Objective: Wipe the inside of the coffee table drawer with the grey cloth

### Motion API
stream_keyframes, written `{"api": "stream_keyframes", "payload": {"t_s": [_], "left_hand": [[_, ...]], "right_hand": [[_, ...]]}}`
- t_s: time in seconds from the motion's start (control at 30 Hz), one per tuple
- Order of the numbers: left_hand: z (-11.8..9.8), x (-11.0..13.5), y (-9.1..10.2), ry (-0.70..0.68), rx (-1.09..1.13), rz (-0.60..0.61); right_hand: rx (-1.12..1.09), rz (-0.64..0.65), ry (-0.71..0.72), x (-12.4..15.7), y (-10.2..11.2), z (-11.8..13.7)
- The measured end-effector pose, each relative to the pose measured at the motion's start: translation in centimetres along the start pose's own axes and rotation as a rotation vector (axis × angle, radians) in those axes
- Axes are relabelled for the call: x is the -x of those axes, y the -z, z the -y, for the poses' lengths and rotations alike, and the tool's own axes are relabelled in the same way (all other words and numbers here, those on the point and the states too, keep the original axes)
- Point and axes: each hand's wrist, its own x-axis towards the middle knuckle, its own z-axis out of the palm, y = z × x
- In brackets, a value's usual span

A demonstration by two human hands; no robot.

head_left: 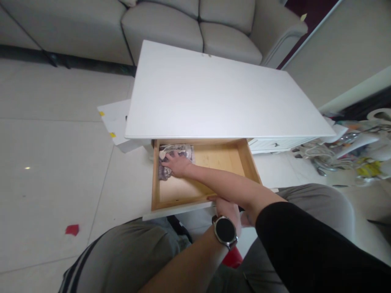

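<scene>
A wooden drawer (214, 158) stands pulled out from a white coffee table (220, 93). In its far left corner lies a folded, dark-and-pale patterned cloth (185, 149). My right hand (176, 163) reaches in from the right, its fingers spread and lying flat on this cloth. Beneath my right arm, my left hand (226, 207), with a watch (225, 230) on its wrist, grips the drawer's front edge. Some left fingertips show over the rim; the rest of that hand is partly hidden.
A white box (117, 118) with yellow marks stands left of the table. Behind it is a grey sofa (165, 28). Cables (326, 156) and clutter lie on the floor at the right. A red scrap (72, 230) lies on the tiles at left.
</scene>
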Motion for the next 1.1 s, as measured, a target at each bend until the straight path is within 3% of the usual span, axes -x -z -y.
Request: {"api": "stream_keyframes", "payload": {"t_s": [0.1, 0.2, 0.3, 0.37, 0.43, 0.5, 0.63, 0.83, 0.97, 1.1], "left_hand": [[0.2, 0.1, 0.9, 0.034, -0.145, 0.024], [0.6, 0.2, 1.9, 0.018, -0.150, 0.055], [0.9, 0.4, 2.5, 0.002, -0.119, 0.069], [1.0, 0.6, 2.6, -0.004, -0.111, 0.074], [1.1, 0.9, 2.6, -0.016, -0.108, 0.067], [1.1, 1.1, 2.4, -0.025, -0.107, 0.049], [1.2, 1.2, 2.1, -0.014, -0.135, 0.005], [1.7, 0.7, 2.1, -0.090, -0.084, 0.038], [2.1, 0.8, 1.9, -0.092, -0.079, 0.032], [2.0, 1.0, 1.9, -0.088, -0.068, 0.027]], "right_hand": [[0.039, 0.077, -0.018, 3.3, -0.4, -4.6], [0.038, 0.117, -0.152, 8.6, -1.2, -10.4], [0.076, 0.236, -0.372, 14.4, -2.0, -15.2], [0.114, 0.265, -0.456, 17.7, -2.3, -17.2], [0.139, 0.274, -0.450, 19.5, -2.6, -18.0], [0.157, 0.283, -0.422, 19.6, -2.9, -17.9], [0.189, 0.298, -0.415, 17.2, -3.3, -16.8], [0.190, 0.316, -0.347, 15.7, -2.5, -15.0], [0.167, 0.333, -0.157, 15.0, -2.2, -12.1], [0.113, 0.285, 0.041, 12.5, -2.2, -8.2]]}}
